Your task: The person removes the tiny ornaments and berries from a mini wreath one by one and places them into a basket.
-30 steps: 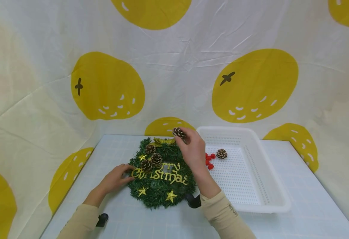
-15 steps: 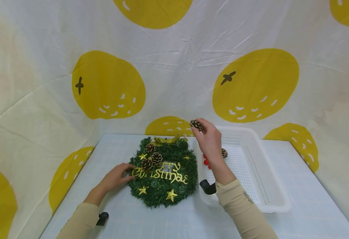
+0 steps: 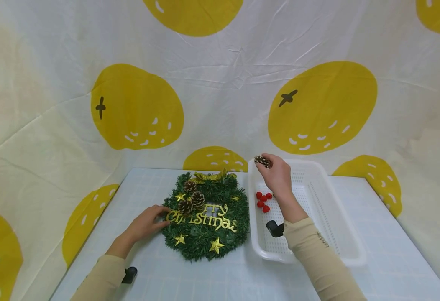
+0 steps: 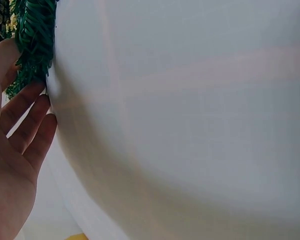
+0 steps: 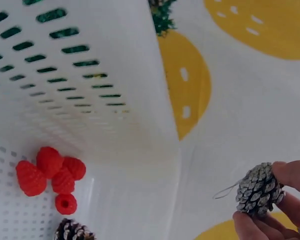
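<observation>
My right hand [image 3: 278, 173] pinches a pine cone [image 3: 262, 161] above the far left part of a white basket. In the right wrist view a thin wire loop sticks out from that cone. On the table lies a green wreath [image 3: 197, 246] with gold "Christmas" lettering [image 3: 208, 221], gold stars [image 3: 216, 246] and a gold bow [image 3: 209, 177]. A cluster of pine cones [image 3: 197, 200] sits on its left side. My left hand [image 3: 146, 223] holds the wreath's left edge, thumb and fingers around the fringe.
Within the white perforated basket [image 3: 346, 234], right of the wreath, lie several red raspberries [image 3: 263, 200]. Another pine cone [image 5: 72, 231] lies beside them, mostly hidden by my wrist in the head view. A cloth with yellow fruit print [image 3: 321, 108] hangs behind the table.
My right hand has carried the pine cone rightward from above the wreath to over the basket. The raspberries show fully again. My left hand stays at the wreath's edge.
</observation>
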`<state>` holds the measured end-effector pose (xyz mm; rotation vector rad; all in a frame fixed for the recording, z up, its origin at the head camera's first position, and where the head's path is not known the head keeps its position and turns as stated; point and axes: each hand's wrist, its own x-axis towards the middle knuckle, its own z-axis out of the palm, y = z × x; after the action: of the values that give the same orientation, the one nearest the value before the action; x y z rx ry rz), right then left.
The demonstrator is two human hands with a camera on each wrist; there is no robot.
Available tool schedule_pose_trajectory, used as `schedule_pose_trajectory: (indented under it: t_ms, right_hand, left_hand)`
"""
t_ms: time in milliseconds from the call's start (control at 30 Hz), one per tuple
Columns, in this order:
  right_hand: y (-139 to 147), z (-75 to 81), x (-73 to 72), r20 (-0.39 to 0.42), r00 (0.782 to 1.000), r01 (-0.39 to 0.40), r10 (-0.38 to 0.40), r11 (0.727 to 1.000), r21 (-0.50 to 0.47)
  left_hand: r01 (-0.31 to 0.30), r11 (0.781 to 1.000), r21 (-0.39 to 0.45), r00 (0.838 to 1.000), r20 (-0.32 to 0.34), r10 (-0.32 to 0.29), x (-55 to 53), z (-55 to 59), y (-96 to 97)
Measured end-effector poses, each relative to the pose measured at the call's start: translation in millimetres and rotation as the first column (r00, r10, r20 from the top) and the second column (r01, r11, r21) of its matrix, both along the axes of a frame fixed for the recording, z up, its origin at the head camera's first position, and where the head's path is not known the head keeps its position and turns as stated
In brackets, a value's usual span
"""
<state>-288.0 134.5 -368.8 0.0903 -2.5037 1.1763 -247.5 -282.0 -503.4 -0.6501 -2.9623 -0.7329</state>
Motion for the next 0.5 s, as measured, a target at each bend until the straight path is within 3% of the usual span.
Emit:
schedule_pose_trajectory:
  t_ms: [200,500]
  right_hand:
    - [12.8,-10.9,-9.2,0.041,0.999,-0.001,-0.001,0.999,0.046]
    - [24.4,-22.2,-17.4,0.173,0.985,-0.016,-0.001,0.995,0.100]
  left_hand:
    - [0.000,1.000,0.000,1.000,0.002,0.000,0.6,1.0,0.1]
    - [-0.003,1.000,-0.002,1.000,0.007,0.003,0.4,0.4,0.4]
